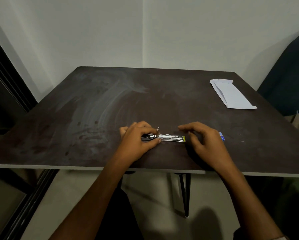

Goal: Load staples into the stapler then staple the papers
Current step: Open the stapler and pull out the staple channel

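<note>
stapler (164,137) lies flat on dark bench (93,110), near front edge, between both hands; metal channel exposed, yellow-green tip toward right. left hand (138,139) grips rear end, fingers (158,140) pinching body at hinge. right hand (204,141) hovers just beside tip, fingers loosely curled, holding nothing visible. papers (231,94) well apart, far right corner. small blue box (222,136) peeks behind right hand. judgement: stapler rigid, smallish, smooth metal likely slippery; hold by sides at rear. papers light, floppy.

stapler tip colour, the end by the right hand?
Yellow-green, on the stapler's right end, near the right hand. The head view is the only one.
</note>
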A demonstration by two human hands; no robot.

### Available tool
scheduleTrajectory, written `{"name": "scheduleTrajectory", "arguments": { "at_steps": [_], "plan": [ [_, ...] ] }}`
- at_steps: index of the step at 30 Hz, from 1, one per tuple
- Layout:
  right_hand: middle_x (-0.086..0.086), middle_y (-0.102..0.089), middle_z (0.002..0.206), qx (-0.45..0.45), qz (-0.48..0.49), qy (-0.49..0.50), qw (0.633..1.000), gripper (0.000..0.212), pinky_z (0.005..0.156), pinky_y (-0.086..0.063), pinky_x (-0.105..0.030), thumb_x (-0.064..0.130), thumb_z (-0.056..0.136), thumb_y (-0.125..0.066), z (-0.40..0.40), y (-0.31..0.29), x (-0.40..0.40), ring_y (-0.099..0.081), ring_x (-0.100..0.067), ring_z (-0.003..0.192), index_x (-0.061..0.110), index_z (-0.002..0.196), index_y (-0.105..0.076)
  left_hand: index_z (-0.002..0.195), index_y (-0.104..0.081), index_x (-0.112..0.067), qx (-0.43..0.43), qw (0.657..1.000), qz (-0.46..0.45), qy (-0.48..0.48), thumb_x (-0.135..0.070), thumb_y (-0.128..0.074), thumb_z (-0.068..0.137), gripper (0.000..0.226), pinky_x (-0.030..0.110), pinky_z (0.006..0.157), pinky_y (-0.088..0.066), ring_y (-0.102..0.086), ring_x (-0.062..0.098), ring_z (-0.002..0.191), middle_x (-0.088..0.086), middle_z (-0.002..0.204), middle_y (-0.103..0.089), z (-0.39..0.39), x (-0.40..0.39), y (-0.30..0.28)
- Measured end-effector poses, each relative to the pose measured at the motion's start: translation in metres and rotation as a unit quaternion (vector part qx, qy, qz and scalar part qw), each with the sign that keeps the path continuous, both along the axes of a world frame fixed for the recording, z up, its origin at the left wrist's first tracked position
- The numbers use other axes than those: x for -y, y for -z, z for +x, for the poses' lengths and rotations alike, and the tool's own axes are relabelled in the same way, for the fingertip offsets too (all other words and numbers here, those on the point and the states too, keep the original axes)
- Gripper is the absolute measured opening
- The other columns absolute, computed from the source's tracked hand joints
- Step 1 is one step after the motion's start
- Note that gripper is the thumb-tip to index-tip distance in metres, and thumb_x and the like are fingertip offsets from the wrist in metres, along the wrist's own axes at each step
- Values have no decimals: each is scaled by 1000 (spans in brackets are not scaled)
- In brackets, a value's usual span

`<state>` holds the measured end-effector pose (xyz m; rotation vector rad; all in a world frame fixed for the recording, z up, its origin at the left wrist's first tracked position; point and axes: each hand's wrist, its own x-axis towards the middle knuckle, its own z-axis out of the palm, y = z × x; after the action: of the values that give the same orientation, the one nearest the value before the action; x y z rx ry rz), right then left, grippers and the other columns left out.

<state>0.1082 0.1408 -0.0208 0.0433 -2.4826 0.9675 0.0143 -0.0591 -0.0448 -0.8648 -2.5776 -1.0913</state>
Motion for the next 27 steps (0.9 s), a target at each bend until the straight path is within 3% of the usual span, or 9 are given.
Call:
{"name": "scheduleTrajectory", "arguments": {
  "at_steps": [5, 9, 12, 19, 25, 27],
  "plan": [
    [0, -65, 96, 18, 61, 19, 998, 40, 85, -44, -12, -10, 73, -46, 2, 7, -4, -63, -13, 90, 14, 91, -72, 87, -71, -38, 3, 1000, -3, 1, -46, -73, 75, 15, 31, 82, -20, -52, 2, 95, -21, 94, -60, 1, 1, -2],
    [-2, -63, 95, 16, 106, 36, 994, 40, 80, -51, -33, -14, 72, -50, 2, 7, -4, -62, -20, 85, 15, 89, -72, 88, -71, -37, 5, 1000, -5, 0, -47, -73, 75, 16, 30, 82, -19, -52, 2, 96, -20, 95, -61, 1, 1, -3],
    [-4, -61, 92, 12, 137, 36, 990, 35, 75, -51, -42, -8, 72, -51, 1, 5, -3, -62, -26, 79, 16, 87, -71, 89, -71, -37, 6, 1000, -6, 0, -47, -73, 75, 17, 30, 81, -18, -52, 2, 97, -20, 96, -61, 1, 1, -2],
    [-3, -61, 100, 51, 240, 36, 969, 35, 84, -31, -32, -6, 73, -58, -6, 1, 4, -58, -25, 95, 20, 94, -71, 90, -71, -38, 5, 1000, -7, -3, -48, -73, 75, 18, 31, 82, -21, -52, 2, 98, -19, 97, -62, 1, 1, -2],
    [-4, -60, 98, 54, 172, 5, 984, 39, 80, -48, -41, 3, 71, -38, -9, -1, 7, -60, -27, 89, 15, 89, -71, 90, -71, -37, 12, 1000, -1, 1, -47, -72, 76, 17, 33, 86, -22, -52, 3, 98, -19, 96, -62, 1, 1, -3],
    [-6, -60, 97, 45, 162, 14, 986, 41, 74, -46, -35, 1, 69, -35, -7, -5, 4, -61, -30, 84, 11, 87, -71, 91, -71, -37, 12, 1000, -3, 3, -47, -72, 76, 18, 33, 86, -22, -52, 3, 98, -18, 97, -62, 1, 1, -2]
  ]
}}
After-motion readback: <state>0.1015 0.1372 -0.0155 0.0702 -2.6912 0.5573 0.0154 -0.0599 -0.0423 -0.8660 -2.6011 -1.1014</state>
